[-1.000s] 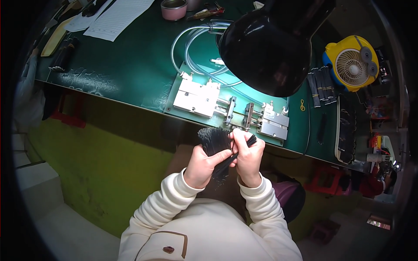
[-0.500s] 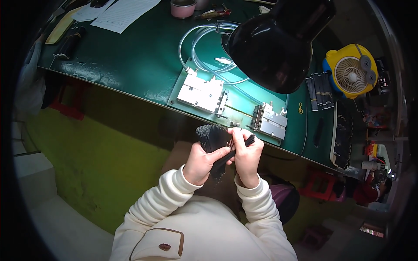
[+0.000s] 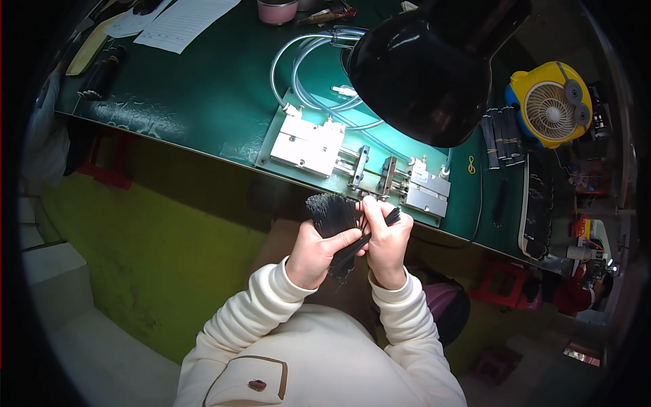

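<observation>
My left hand point(image 3: 317, 254) is closed round a thick fanned bundle of thin black wires or tubes point(image 3: 331, 216). My right hand point(image 3: 386, 239) grips a smaller bunch of the same thin black strands point(image 3: 392, 216), its thumb and index finger pinched at the fixture's near edge. Whether a single strand lies in that pinch is too small to tell. Just beyond my fingers is a metal fixture with a white-lit cylinder block point(image 3: 306, 146) on the left and a silver cylinder block point(image 3: 427, 193) on the right. Their dark jaw bars point(image 3: 360, 167) stand out on rods, with a narrow gap between them.
A black lamp point(image 3: 420, 81) hangs low over the fixture. Clear coiled tubing point(image 3: 288, 64) lies behind it. To the right are black strand bundles point(image 3: 502, 136), a yellow fan point(image 3: 550, 105) and a tray point(image 3: 523, 227). The green table's front edge point(image 3: 169, 141) runs before me.
The fixture's two jaw bars have moved toward each other, out from their blocks. Both hands keep their grips and have barely moved; the whole view has shifted slightly.
</observation>
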Motion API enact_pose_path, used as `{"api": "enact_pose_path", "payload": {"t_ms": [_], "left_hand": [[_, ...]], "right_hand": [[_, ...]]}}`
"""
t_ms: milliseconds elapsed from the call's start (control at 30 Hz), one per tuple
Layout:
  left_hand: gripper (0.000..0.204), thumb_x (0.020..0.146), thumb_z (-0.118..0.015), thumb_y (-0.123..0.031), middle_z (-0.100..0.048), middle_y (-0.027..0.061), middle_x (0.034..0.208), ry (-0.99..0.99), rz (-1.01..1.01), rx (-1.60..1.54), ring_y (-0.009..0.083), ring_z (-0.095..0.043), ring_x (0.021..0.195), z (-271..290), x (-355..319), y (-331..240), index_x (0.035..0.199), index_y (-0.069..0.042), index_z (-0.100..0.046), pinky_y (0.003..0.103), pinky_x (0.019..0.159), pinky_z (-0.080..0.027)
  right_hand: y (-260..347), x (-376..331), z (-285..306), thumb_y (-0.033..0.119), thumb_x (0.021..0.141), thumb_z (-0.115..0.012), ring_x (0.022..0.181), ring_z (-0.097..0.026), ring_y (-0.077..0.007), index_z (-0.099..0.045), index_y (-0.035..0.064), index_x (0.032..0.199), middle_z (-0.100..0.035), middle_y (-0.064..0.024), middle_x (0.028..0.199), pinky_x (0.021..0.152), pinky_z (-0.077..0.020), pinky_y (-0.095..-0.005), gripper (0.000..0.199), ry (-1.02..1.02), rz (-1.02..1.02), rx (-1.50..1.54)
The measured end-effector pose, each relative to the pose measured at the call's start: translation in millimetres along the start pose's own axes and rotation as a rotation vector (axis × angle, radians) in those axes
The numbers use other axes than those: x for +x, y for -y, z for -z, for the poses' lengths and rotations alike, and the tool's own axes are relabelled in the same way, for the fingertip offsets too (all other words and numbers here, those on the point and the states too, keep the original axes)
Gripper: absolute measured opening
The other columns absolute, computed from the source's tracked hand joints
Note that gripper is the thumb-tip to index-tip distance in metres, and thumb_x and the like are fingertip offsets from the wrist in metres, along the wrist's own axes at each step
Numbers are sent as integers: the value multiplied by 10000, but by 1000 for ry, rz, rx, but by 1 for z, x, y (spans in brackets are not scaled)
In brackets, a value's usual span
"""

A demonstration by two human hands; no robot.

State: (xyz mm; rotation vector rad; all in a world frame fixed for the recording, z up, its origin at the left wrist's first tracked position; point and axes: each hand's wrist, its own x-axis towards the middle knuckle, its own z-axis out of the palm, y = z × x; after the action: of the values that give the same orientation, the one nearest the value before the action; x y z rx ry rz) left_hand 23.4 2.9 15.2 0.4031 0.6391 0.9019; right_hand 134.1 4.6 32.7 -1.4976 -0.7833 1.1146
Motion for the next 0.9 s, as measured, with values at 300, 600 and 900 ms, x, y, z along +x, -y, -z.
{"api": "enact_pose_path", "payload": {"t_ms": [300,600,900], "left_hand": [[176,786,-548,13,-587,62,838,-1,-10,-36,133,-573,682,1,-4,0,962,19,-544,253,578,-487],[140,793,-539,-3,-571,43,782,-57,27,54,131,-559,640,0,-8,-4,933,-2,-538,237,548,-475],[179,784,-557,4,-593,61,844,-42,22,-2,132,-570,663,2,0,0,963,12,-551,239,548,-477]], "right_hand": [[-5,-5,2,165,838,-548,374,-439,-42,-608,-30,756,-545,-24,563,299,-317,-174,220,39,104,29],[0,-9,-4,137,841,-531,382,-457,-42,-617,-25,788,-547,-20,554,314,-337,-168,191,-13,69,-36],[-6,-2,-1,124,834,-531,353,-432,-45,-619,-27,771,-537,-17,532,309,-317,-170,185,-34,84,-26]]}}
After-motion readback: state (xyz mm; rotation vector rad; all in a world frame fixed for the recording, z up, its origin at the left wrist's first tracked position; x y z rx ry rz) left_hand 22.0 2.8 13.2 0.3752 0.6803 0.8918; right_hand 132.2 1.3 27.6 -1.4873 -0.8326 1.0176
